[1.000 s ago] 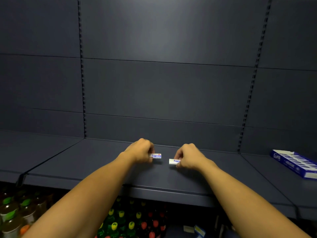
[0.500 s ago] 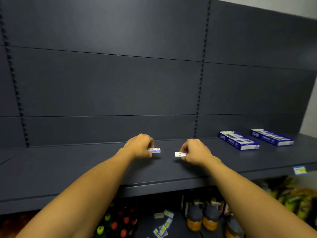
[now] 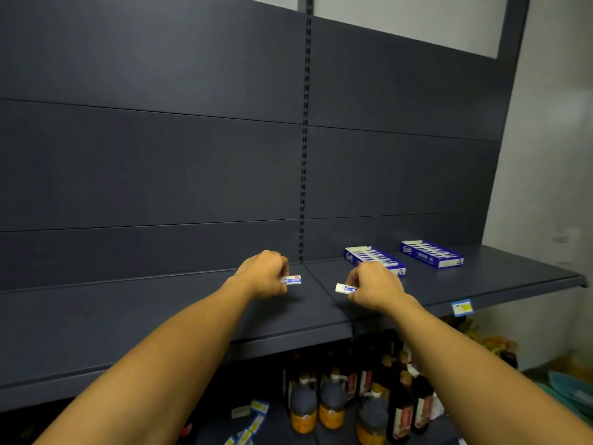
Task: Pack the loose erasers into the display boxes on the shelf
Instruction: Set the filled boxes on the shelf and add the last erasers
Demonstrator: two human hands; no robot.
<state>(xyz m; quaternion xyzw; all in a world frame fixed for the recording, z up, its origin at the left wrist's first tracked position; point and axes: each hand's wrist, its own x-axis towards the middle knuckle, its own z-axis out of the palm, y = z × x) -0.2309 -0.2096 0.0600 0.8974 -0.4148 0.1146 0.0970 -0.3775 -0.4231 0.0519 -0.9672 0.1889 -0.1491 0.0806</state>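
Note:
My left hand [image 3: 264, 274] pinches a small white eraser with a blue and red sleeve [image 3: 293, 280] just above the dark shelf [image 3: 192, 316]. My right hand [image 3: 373, 285] pinches a second white and blue eraser [image 3: 344, 288], which points left. Two blue display boxes lie on the shelf to the right: the nearer box [image 3: 372, 256] sits just behind my right hand, and the farther box [image 3: 431, 253] lies beyond it. Both boxes show rows of erasers inside.
The grey shelf back panel [image 3: 160, 171] rises behind my hands. A blue price tag [image 3: 461, 307] hangs on the shelf's front edge at right. Below stand dark bottles with orange labels [image 3: 333, 403] and small loose packs [image 3: 253, 415]. A pale wall [image 3: 552, 155] bounds the right side.
The view has swung to the right along the shelf, bringing both display boxes close to my right hand. Both hands keep pinching their erasers in the same pose.

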